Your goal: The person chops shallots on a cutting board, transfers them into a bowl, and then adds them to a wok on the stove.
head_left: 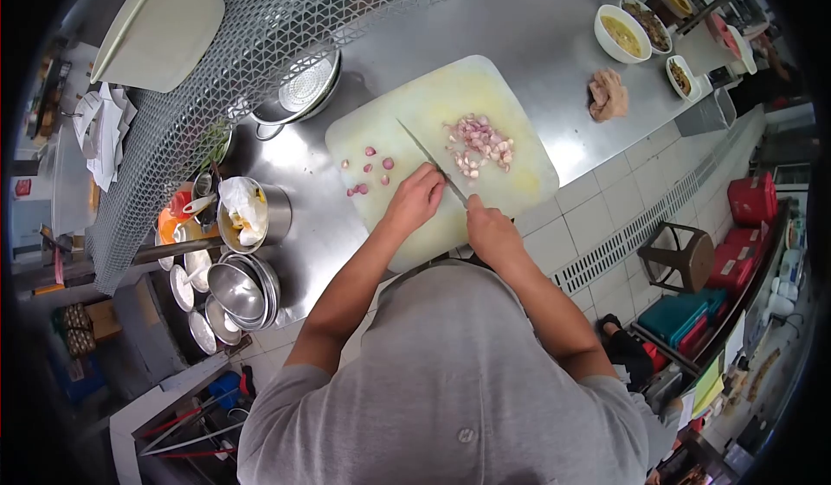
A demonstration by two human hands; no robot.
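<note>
Left hand: fingers curled down onto the pale plastic cutting board, knuckles bent, pressed against the flat of the blade; whatever lies beneath the fingertips is hidden, so it cannot be told what they grip.

Right hand: closed in a fist around the handle of the long steel kitchen knife; the handle itself is covered by the hand. The blade runs up and away from the fist, past the left hand's fingers, tip resting on the board.

Heap of chopped pink shallot pieces: on the board, just beyond the blade on its right side.

Whole peeled pink shallots: several, scattered loosely on the board's left part, near the left hand.

Board: lies on the stainless steel counter, one corner reaching the counter's near edge.

Round steel pot holding a crumpled white bag: on the counter, left of the board.

Stack of nested steel bowls: near the counter edge, below the pot.

Steel colander: beyond the board, partly under a grey mesh shelf.

Crumpled brown cloth: on the counter, right of the board.

White bowl of yellow sauce: far right end of the counter.
</note>
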